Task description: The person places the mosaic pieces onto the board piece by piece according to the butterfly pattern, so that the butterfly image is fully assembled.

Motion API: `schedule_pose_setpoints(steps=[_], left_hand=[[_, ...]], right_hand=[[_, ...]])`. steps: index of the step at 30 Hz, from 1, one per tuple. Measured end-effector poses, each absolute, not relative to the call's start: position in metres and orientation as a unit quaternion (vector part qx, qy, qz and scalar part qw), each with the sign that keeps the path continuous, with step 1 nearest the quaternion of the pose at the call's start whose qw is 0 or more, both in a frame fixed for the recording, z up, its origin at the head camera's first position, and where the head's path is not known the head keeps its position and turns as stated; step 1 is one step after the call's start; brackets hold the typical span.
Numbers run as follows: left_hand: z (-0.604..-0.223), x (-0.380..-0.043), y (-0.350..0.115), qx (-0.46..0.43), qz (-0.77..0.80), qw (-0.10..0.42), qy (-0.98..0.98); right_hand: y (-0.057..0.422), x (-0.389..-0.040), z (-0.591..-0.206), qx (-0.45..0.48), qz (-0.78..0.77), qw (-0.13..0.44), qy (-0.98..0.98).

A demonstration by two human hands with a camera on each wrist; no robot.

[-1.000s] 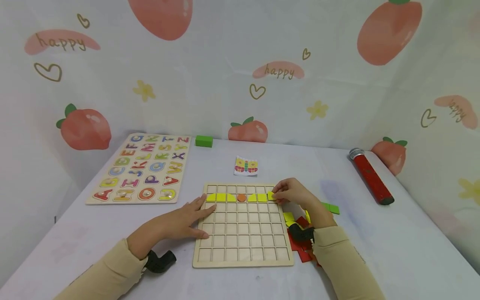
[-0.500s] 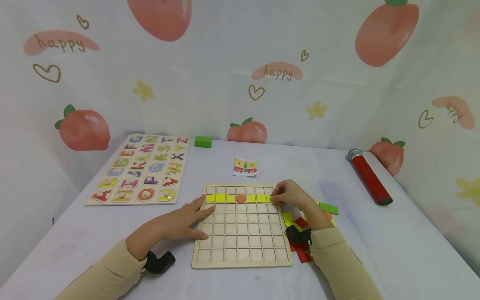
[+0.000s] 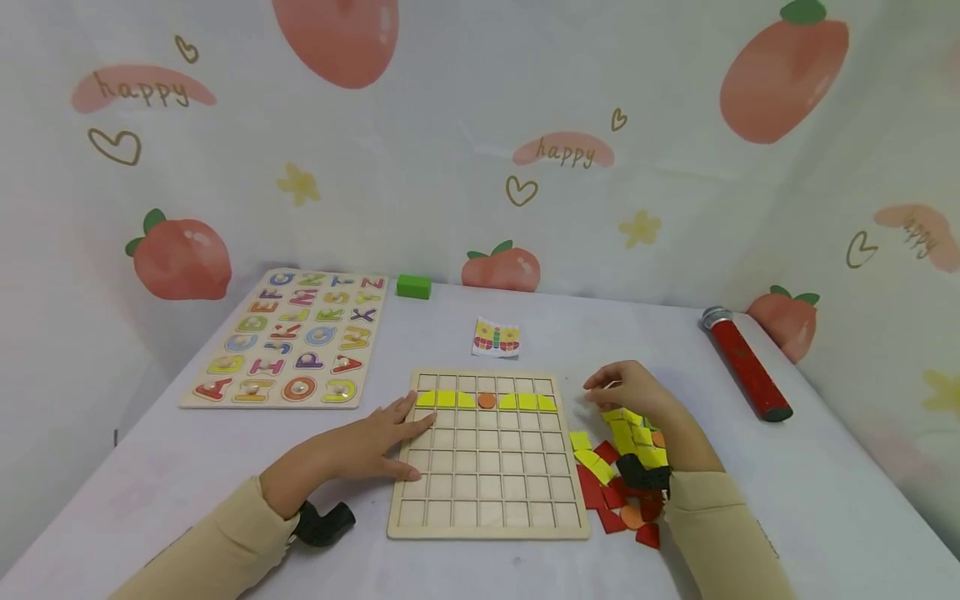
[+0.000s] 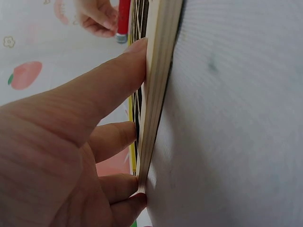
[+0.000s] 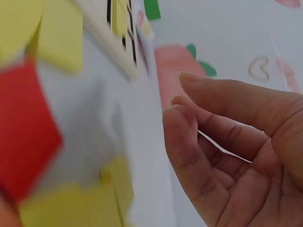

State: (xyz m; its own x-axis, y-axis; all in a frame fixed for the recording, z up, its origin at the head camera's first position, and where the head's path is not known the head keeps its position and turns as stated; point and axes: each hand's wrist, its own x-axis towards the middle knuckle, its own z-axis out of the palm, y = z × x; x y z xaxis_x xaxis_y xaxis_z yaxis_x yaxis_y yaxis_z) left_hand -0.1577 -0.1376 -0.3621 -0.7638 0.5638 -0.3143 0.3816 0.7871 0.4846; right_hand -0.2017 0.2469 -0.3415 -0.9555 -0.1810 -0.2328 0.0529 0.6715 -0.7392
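Note:
A wooden grid board lies on the table with a row of yellow pieces around one orange disc in its second row. My left hand rests spread on the board's left edge; in the left wrist view its thumb and fingertips touch the wooden rim. Off the board's right side, my right hand hovers with relaxed fingers and holds nothing. Under and in front of it lies a pile of yellow tiles and red tiles. The right wrist view shows a gap between thumb and fingertips.
An alphabet puzzle board stands at the back left beside a green block. Behind the grid lies a small butterfly picture card. A red microphone lies at the right. A patterned cloth hangs behind the table.
My right hand has let go of a yellow piece, now in the rightmost cell of the second row, and moved right over the pile. The left hand stays on the board.

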Motion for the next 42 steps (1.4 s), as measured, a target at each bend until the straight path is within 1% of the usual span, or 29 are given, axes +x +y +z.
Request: schedule_pose_setpoints(steps=[5, 12, 26, 33, 37, 42], left_hand=[[-0.360, -0.156, -0.138, 0.255, 0.203, 0.229, 0.917], [-0.361, -0.157, -0.139, 0.258, 0.202, 0.229, 0.917], [-0.364, -0.159, -0.138, 0.257, 0.198, 0.229, 0.918], [-0.362, -0.159, -0.137, 0.254, 0.194, 0.232, 0.919], [-0.359, -0.158, -0.138, 0.251, 0.194, 0.238, 0.918], [-0.357, -0.160, -0.140, 0.257, 0.199, 0.245, 0.914]], right_hand=[[0.265, -0.200, -0.346, 0.000, -0.369, 0.149, 0.917], [0.279, -0.200, -0.359, -0.010, -0.352, 0.171, 0.920], [0.279, -0.202, -0.362, 0.008, -0.334, 0.158, 0.929], [0.275, -0.204, -0.360, 0.029, -0.382, 0.149, 0.911], [0.267, -0.207, -0.353, 0.017, -0.408, 0.145, 0.901], [0.249, -0.209, -0.344, -0.048, -0.447, 0.148, 0.881]])
